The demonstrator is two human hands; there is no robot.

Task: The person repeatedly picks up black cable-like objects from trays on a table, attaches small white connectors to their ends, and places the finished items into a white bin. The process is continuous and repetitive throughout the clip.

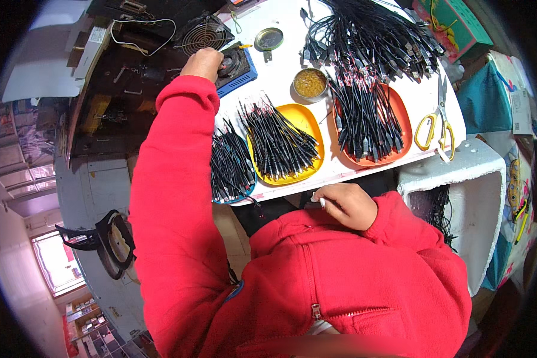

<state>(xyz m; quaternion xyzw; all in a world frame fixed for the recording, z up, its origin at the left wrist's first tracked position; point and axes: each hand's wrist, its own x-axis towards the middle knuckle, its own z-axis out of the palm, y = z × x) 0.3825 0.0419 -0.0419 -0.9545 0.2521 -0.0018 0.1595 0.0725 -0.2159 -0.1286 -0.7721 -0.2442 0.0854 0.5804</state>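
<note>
Stretched forward to the far left of the white table, my left hand (203, 63) is closed beside a blue box-shaped device (238, 76) with a dark top. A round fan grille (204, 39) is just beyond that hand; whatever its fingers hold is hidden. My right hand (347, 206) rests low by the table's front edge, fingers curled in, and I cannot make out anything inside them. Closest to it on the table are a yellow tray (307, 121) of black cables (280, 143) and an orange-red tray (403, 113) bearing another cable bundle (367, 122).
At the tabletop's left edge, a blue tray (249, 196) holds more cables. Behind the trays stand a tin of amber material (309, 83) and a round lid (269, 39). A large cable heap (370, 36) lies far right, yellow-handled scissors (438, 119) near a white foam box (453, 170).
</note>
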